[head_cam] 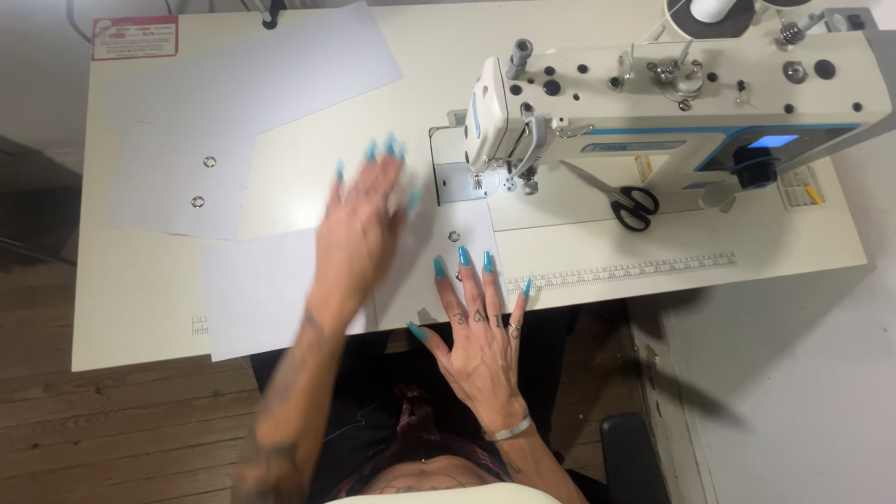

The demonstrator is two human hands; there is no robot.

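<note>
We've got a grey-white sheet (pixel 439 257) lying flat at the table's front edge, just ahead of the sewing machine's needle area. It carries a metal eyelet (pixel 455 236) near its far side. Looks like thin card or stiff interfacing: light, flat, holds its shape, probably slides easily on the smooth table top (pixel 140 308). We'd judge it creases if pinched hard, so best handled with flat palms or by an edge, keeping clear of the eyelet.

Right hand (pixel 481 331): fingers spread, fingertips pressing down on the sheet's near right portion, palm hanging past the front edge. Nothing pinched.

Left hand (pixel 359 233): open, fingers spread, motion-blurred over the sheet's left part. We can't tell if it touches the sheet or hovers above it. It holds nothing.

Outward:
- second sheet (pixel 257 294) of the same stuff just left, overhanging the front edge
- third sheet (pixel 177 177) with two eyelets toward the left edge, under a larger sheet (pixel 280 70) that runs to the back left corner
- white industrial sewing machine (pixel 653 103) on the right half, presser foot (pixel 481 182) just beyond our sheet
- black-handled scissors (pixel 621 198) on the machine bed
- ruler scale (pixel 621 271) set along the front edge, right of the right hand
- red-bordered label (pixel 135 37) at the back left corner
</note>
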